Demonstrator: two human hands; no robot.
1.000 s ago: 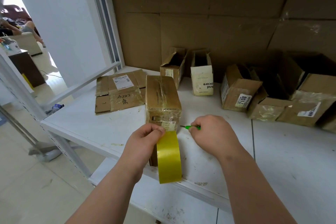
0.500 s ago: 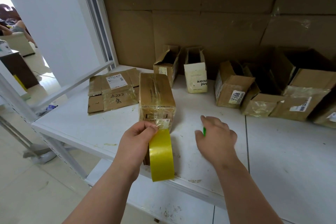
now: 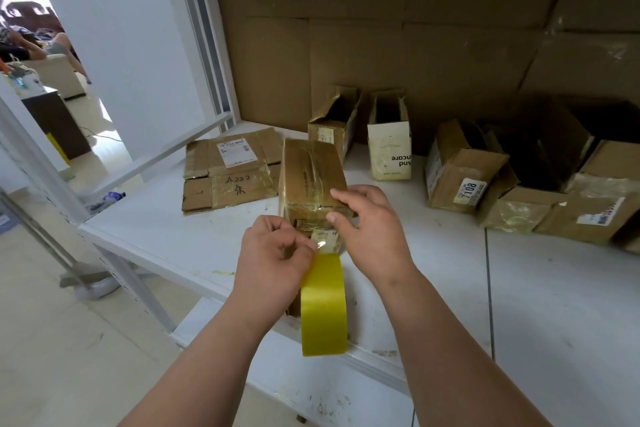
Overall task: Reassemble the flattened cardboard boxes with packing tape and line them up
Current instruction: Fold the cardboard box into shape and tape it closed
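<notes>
On the white shelf (image 3: 173, 239), a taped-up cardboard box (image 3: 311, 180) stands near the front edge, just beside a flattened cardboard box (image 3: 228, 173) on its left. The left hand (image 3: 273, 263) curls its fingers round a roll of yellow packing tape (image 3: 323, 305) at the box's near end. The right hand (image 3: 370, 229) rests on the box's near top corner, fingers loosely spread over the tape there.

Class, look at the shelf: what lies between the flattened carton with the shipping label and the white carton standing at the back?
In the head view, the taped box under the right hand and an open brown carton lie between the flattened carton and the white carton.
</notes>
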